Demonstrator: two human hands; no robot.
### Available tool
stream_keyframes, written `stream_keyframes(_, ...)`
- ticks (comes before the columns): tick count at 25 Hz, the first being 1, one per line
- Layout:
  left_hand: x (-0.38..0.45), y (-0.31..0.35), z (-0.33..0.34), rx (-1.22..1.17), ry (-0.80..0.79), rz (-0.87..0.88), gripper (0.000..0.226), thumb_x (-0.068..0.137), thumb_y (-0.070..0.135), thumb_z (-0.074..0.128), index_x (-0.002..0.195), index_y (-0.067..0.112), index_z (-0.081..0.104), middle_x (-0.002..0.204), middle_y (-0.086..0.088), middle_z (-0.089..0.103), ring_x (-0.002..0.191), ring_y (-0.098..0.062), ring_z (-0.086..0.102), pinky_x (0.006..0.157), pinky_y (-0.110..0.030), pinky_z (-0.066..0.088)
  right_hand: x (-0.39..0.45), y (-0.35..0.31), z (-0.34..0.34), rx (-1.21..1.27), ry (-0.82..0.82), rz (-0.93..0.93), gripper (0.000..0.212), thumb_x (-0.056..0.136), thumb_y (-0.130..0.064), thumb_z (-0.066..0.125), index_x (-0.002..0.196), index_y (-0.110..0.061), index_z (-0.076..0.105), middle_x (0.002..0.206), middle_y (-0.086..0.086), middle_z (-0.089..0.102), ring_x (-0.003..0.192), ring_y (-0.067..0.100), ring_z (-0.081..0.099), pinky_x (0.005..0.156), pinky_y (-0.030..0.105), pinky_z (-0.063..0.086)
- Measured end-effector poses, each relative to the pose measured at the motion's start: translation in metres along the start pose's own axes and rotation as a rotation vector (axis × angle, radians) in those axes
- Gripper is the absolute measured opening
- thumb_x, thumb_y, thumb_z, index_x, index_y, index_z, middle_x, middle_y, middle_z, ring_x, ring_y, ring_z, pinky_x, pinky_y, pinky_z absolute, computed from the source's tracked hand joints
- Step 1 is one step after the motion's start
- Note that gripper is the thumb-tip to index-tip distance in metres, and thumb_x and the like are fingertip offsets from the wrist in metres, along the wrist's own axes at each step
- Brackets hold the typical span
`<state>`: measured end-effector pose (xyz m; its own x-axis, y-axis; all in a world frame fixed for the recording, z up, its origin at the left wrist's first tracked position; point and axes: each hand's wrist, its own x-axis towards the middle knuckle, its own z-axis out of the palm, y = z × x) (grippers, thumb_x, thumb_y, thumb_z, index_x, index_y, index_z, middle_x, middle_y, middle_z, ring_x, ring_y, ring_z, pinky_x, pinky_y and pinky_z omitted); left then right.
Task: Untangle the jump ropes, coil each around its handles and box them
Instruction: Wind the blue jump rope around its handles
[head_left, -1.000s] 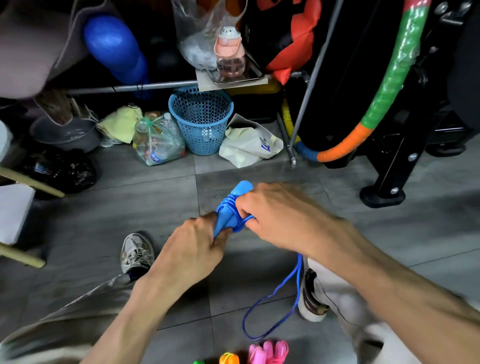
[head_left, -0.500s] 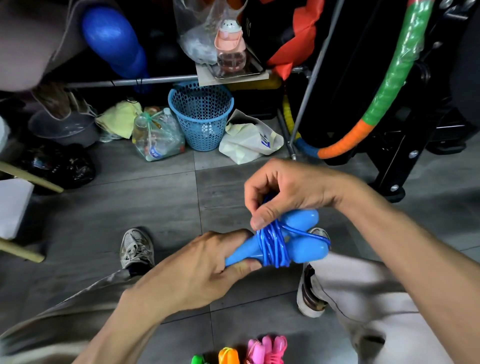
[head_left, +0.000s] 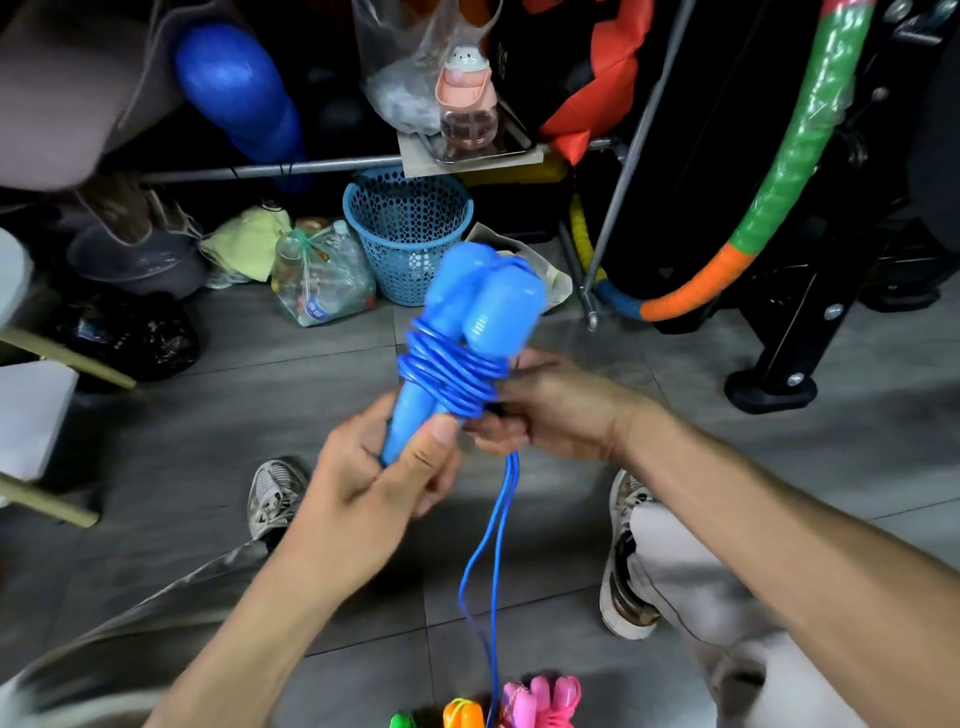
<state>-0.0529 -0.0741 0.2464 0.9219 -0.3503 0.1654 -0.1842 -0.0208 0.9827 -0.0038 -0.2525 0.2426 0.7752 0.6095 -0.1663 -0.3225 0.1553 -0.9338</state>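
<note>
Risk was slack: left hand (head_left: 384, 467) gripped the blue handles (head_left: 467, 317) at centre frame, right hand (head_left: 540, 410) pinched the rope (head_left: 452, 374) at 3 o'clock, loose tail (head_left: 493, 545) hanging toward 6 could unspool the coils if tension dropped.

The blue jump rope handles (head_left: 467, 306) look like smooth, glossy plastic, and the blue cord (head_left: 452, 374) wound round them is shiny and rubbery. The floor (head_left: 291, 415) is matt grey tile with faint streaks. The blue basket (head_left: 408, 234) is perforated plastic. The rail (head_left: 260, 170) behind it looks like dull metal. The hoop (head_left: 810, 140) is wrapped in glossy green and orange film. The bag (head_left: 322, 275) is clear, crinkled plastic.
</note>
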Motion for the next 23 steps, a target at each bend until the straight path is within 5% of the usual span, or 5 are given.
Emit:
stream_keyframes(4,0.011,-0.015,-0.005,0.478,0.188,-0.011,0.023,0.093,0.029,0.059,0.072,0.03,0.051,0.056,0.012,0.053,0.05,-0.007,0.046,0.049,-0.017,0.035,0.007,0.009,0.004,-0.054,0.199,0.113,0.029,0.098,0.002,0.036,0.079,-0.012,0.054,0.057,-0.001,0.047,0.049,0.009,0.022,0.048,0.024,0.013)
stream_keyframes(7,0.016,-0.028,0.002,0.747,0.229,-0.026,0.015,0.092,0.031,0.057,0.088,0.017,0.053,0.061,0.004,0.055,0.064,-0.035,0.056,0.054,-0.035,0.033,0.007,0.015,0.009,-0.055,0.305,0.163,0.031,0.096,0.006,0.032,0.081,-0.011,0.054,0.057,0.0,0.047,0.043,0.006,0.023,0.046,0.023,0.012)
stream_keyframes(15,0.022,-0.029,0.0,0.616,0.265,-0.079,0.022,0.093,0.031,0.056,0.075,0.025,0.046,0.055,0.007,0.048,0.059,-0.026,0.051,0.052,-0.028,0.031,0.01,0.008,0.007,-0.093,0.329,0.202,0.018,0.09,0.004,0.04,0.083,-0.009,0.051,0.063,0.003,0.047,0.044,0.006,0.022,0.047,0.023,0.012)
stream_keyframes(19,0.019,-0.03,0.007,0.904,0.287,-0.05,0.02,0.094,0.03,0.054,0.093,0.011,0.048,0.064,-0.015,0.06,0.064,-0.046,0.056,0.052,-0.035,0.029,0.011,0.009,0.01,-0.042,0.334,0.199,0.011,0.083,0.001,0.047,0.083,-0.009,0.052,0.068,0.005,0.047,0.049,0.008,0.027,0.048,0.024,0.016)
stream_keyframes(23,0.018,-0.036,0.019,1.201,0.233,0.004,0.022,0.087,0.028,0.06,0.086,0.01,0.046,0.059,-0.009,0.059,0.043,-0.035,0.057,0.038,-0.029,0.031,0.009,0.012,0.011,-0.071,0.332,0.203,0.018,0.074,-0.032,0.071,0.079,-0.018,0.061,0.07,0.0,0.05,0.054,0.008,0.036,0.051,0.025,0.023)
